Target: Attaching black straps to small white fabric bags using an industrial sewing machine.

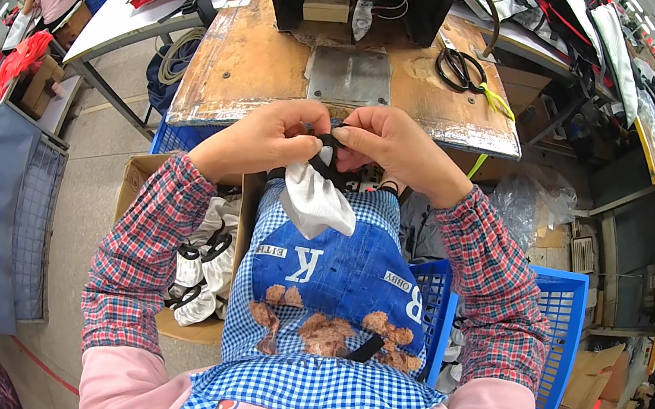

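Left fingers (299, 147), right fingers (359, 139) pinching white cloth (315, 202), tabletop (258, 52) just beyond (scissors (462, 72) on it), blue basket (559, 333) rightward

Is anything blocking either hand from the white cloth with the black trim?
Nothing visible: the left hand and right hand both pinch the cloth at its black trim. The table lies beyond the hands, not between them and the cloth.
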